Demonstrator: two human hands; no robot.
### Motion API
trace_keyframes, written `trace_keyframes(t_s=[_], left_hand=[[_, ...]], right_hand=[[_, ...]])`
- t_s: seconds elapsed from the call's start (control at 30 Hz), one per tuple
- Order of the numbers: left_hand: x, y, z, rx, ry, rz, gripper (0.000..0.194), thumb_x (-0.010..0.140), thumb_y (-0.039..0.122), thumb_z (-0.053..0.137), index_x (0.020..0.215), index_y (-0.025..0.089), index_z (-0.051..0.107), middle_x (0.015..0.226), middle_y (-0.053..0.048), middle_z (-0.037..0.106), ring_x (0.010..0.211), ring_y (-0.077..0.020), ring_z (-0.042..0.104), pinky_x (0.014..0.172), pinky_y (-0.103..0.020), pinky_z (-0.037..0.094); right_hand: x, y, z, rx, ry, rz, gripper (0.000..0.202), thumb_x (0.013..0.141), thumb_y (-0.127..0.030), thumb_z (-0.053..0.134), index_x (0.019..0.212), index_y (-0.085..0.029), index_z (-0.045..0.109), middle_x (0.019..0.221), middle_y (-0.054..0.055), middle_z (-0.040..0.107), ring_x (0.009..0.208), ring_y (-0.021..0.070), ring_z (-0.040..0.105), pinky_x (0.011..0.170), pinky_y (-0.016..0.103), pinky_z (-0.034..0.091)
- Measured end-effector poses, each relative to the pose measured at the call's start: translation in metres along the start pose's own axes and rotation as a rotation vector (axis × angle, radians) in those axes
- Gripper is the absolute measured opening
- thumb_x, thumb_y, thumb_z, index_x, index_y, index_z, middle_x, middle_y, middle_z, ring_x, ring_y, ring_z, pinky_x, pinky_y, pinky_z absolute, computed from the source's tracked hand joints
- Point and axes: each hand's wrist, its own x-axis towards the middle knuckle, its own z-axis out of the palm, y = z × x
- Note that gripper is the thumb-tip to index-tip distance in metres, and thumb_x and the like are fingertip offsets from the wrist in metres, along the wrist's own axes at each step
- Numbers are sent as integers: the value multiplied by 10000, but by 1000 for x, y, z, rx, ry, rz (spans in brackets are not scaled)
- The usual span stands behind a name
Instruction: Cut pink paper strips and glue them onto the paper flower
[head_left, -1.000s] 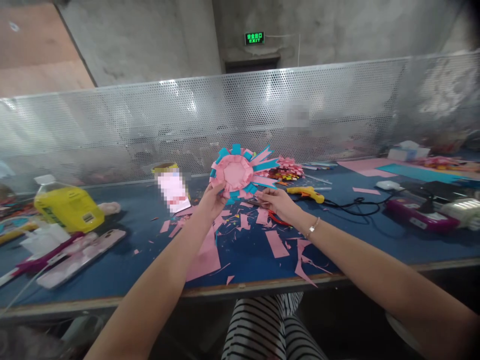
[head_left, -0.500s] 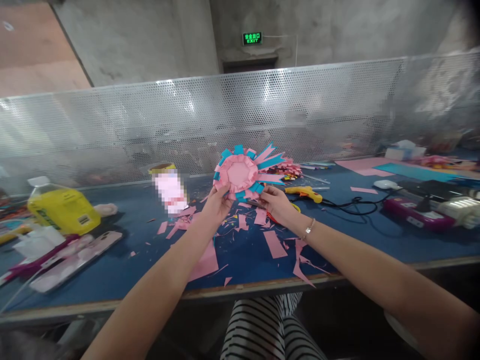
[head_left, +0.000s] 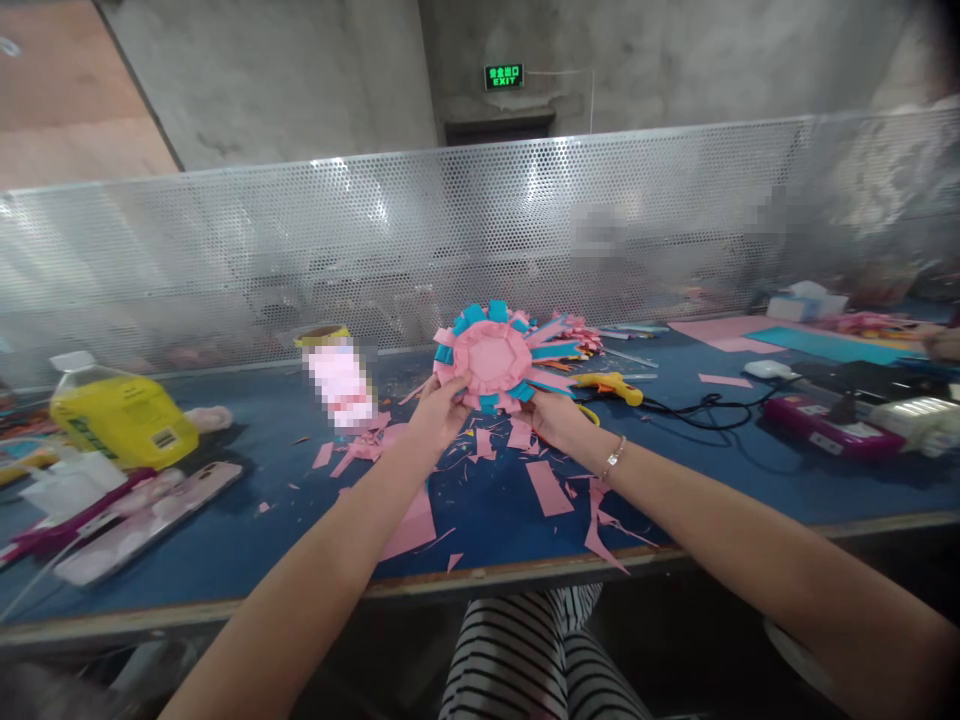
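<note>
A pink and blue paper rosette (head_left: pixel 496 358) is held up above the table in both hands, its pleated round face toward me and its notched tails pointing right. My left hand (head_left: pixel 442 408) grips its lower left edge, thumb on the front. My right hand (head_left: pixel 556 418) holds its lower right edge near the tails, and the fingertips are partly hidden behind the paper. Below lie pink paper scraps (head_left: pixel 549 488) and a larger pink sheet (head_left: pixel 412 525). A yellow hot glue gun (head_left: pixel 611 387) rests just beyond my right hand.
On the left stand a yellow bottle (head_left: pixel 124 415) and a phone (head_left: pixel 150 525). Behind the rosette is a pile of pink paper pieces (head_left: pixel 581 335). A purple power strip (head_left: pixel 832 425) with cables lies at right, near pink and blue sheets (head_left: pixel 825 345). A perforated metal screen (head_left: pixel 375 240) closes off the back.
The rosette has shifted slightly right and down and has turned a little, its tails now pointing more level. Both hands keep their hold.
</note>
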Motion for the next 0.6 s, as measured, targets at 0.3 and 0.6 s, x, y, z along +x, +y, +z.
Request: trace_keyframes(t_s=[0.3,0.6], left_hand=[[-1,-14,-2,275,-21,-9,419,433,29,732,776,187,552,683,10,619,565,-101,562,490,-205,407],[-1,-13,-5,389,-117,-71,341,436,113,765,719,141,576,596,2,586,505,-94,529,445,-207,371]], right_hand=[[8,4,-5,27,84,-9,187,504,-165,600,596,-219,447,464,-52,480,414,89,407,450,254,404],[10,-3,-5,75,89,-119,214,467,-152,610,614,-201,463,510,-50,529,445,101,468,454,248,397]])
